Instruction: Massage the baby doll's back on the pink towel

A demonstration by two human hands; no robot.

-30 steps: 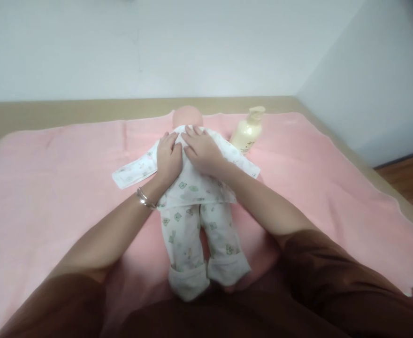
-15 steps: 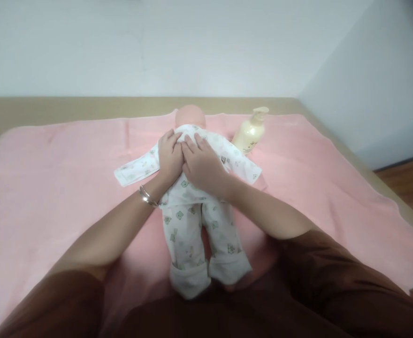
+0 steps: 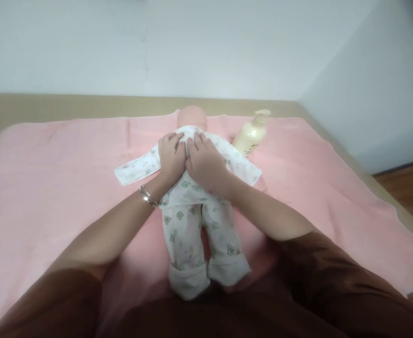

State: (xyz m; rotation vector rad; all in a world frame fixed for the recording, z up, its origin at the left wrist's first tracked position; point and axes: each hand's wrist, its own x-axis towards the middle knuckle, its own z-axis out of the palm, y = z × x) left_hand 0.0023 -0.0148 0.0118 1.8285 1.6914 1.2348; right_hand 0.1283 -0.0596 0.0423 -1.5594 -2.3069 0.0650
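A baby doll lies face down, its bald head (image 3: 192, 117) pointing away from me. It wears a white printed shirt (image 3: 185, 187) with long sleeves and matching trousers (image 3: 182, 230) with turned-up cuffs. Flat on the left side of its upper back rests my left hand (image 3: 172, 157), fingers stretched out. My right hand (image 3: 206, 162) lies open on the right side of the back, close beside the left one. Both touch the shirt without gripping it. Silver bangles (image 3: 148, 195) circle my left wrist.
Under the doll is a pink cloth (image 3: 69, 188) spread over a tan padded surface (image 3: 87, 105). A cream pump bottle (image 3: 251, 137) leans near the doll's right-hand sleeve. White walls (image 3: 210, 47) stand behind and to the right, with wooden floor (image 3: 409, 188) at the far right.
My right hand has shifted slightly to the right, opening a small gap between the fingers of the two hands. The left hand stays in nearly the same place on the shirt.
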